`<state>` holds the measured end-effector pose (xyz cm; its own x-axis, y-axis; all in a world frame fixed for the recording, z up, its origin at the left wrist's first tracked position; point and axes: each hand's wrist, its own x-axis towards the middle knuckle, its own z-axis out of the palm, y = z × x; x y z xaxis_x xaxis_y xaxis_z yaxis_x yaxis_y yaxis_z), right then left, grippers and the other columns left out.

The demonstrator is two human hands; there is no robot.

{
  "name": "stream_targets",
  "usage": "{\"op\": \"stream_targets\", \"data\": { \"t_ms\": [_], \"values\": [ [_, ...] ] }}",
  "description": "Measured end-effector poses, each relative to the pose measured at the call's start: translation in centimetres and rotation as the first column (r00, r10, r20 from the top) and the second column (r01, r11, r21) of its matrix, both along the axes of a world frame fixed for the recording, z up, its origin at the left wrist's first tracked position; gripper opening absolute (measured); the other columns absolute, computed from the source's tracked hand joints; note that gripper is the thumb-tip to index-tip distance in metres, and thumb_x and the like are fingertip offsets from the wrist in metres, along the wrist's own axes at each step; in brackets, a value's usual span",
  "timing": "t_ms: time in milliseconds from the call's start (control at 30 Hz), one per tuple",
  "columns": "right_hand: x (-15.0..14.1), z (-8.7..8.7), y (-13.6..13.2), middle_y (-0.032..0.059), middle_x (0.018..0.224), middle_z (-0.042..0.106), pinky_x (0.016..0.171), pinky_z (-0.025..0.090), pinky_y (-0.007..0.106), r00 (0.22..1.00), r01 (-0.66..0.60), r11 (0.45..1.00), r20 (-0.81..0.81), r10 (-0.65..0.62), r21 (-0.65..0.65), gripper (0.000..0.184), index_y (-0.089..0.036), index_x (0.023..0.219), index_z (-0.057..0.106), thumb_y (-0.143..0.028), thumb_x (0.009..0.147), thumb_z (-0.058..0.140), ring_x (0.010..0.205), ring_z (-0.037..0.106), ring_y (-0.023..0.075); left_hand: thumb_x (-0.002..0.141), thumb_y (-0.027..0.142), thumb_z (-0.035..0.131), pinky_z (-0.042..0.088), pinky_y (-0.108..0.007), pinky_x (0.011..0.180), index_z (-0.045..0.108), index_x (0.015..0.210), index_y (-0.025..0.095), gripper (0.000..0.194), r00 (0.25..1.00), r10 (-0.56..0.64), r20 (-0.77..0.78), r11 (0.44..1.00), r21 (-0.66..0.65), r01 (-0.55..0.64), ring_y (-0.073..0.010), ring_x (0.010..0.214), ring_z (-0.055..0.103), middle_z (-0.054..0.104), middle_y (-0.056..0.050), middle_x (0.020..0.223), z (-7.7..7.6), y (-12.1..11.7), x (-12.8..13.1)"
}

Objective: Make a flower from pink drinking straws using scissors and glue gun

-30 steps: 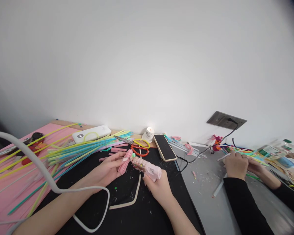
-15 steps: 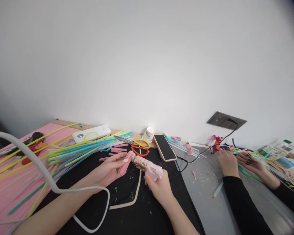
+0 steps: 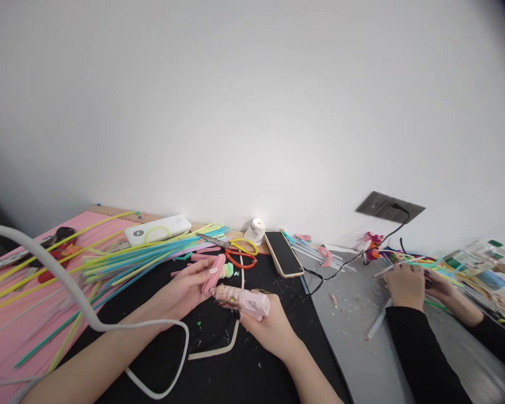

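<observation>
Over the black mat (image 3: 219, 376), my left hand (image 3: 189, 284) pinches a pink ribbed bundle (image 3: 214, 272) that looks like pipe cleaners laid side by side. A pale green and yellow fluffy piece (image 3: 226, 271) shows just behind its right side. My right hand (image 3: 267, 331) is wrapped around a light pink glue gun (image 3: 246, 302), its nozzle end speckled with residue and pointing left. That tip is at the lower end of the pink bundle; whether they touch I cannot tell. Red-and-yellow-handled scissors (image 3: 240, 253) lie just beyond my hands.
A phone (image 3: 284, 254), a white cup (image 3: 255, 232) and a power bank (image 3: 157, 230) stand near the wall. Colourful pipe cleaners (image 3: 130, 261) pile up on the left. A white cable (image 3: 67, 280) loops across the front left. At right, a co-worker's hands (image 3: 406, 286) handle pipe cleaners.
My right hand has moved the glue gun left and down, to the bundle's lower end. The bundle has shifted slightly up and left, exposing the green piece. The co-worker's hands have shifted.
</observation>
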<state>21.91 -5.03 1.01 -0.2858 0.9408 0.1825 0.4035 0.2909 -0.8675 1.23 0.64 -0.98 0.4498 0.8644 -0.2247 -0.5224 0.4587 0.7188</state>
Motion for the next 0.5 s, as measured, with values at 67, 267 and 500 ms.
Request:
{"op": "stream_targets", "data": {
  "t_ms": [67,267,500],
  "values": [
    [0.0,0.1,0.0,-0.0065,0.058,0.038,0.046,0.029,0.019,1.0,-0.008,1.0,0.006,0.008,0.002,0.014,-0.018,0.06,0.046,-0.009,0.067,0.053,0.051,0.035,0.0071,0.081,0.015,0.063,0.05,-0.027,0.078,0.063,0.108,0.022,0.028,1.0,0.009,0.005,1.0,-0.017,-0.009,-0.0164,0.09,0.062,0.064,-0.004,0.095,0.2,0.0,0.1],
    [0.2,0.2,0.0,-0.0067,0.058,0.038,0.047,0.029,0.019,0.999,-0.039,0.999,0.024,0.039,0.007,0.015,-0.019,0.06,0.046,-0.009,0.068,0.053,0.051,0.034,0.0069,0.081,0.01,0.061,0.051,-0.028,0.075,0.065,0.106,0.021,0.028,0.999,0.037,0.003,0.998,-0.043,-0.037,-0.018,0.092,0.06,0.064,-0.006,0.1,1.0,-0.2,0.2],
    [0.6,-0.1,0.1,-0.0047,0.062,0.046,0.049,0.033,0.019,1.0,0.003,1.0,0.028,-0.003,-0.009,0.012,-0.016,0.07,0.061,-0.008,0.071,0.053,0.054,0.039,0.0085,0.08,0.01,0.062,0.05,-0.025,0.077,0.063,0.11,0.021,0.032,0.999,0.034,0.004,0.998,-0.054,-0.033,-0.0166,0.093,0.061,0.065,-0.005,0.1,1.3,-0.2,0.1]
  ]
}}
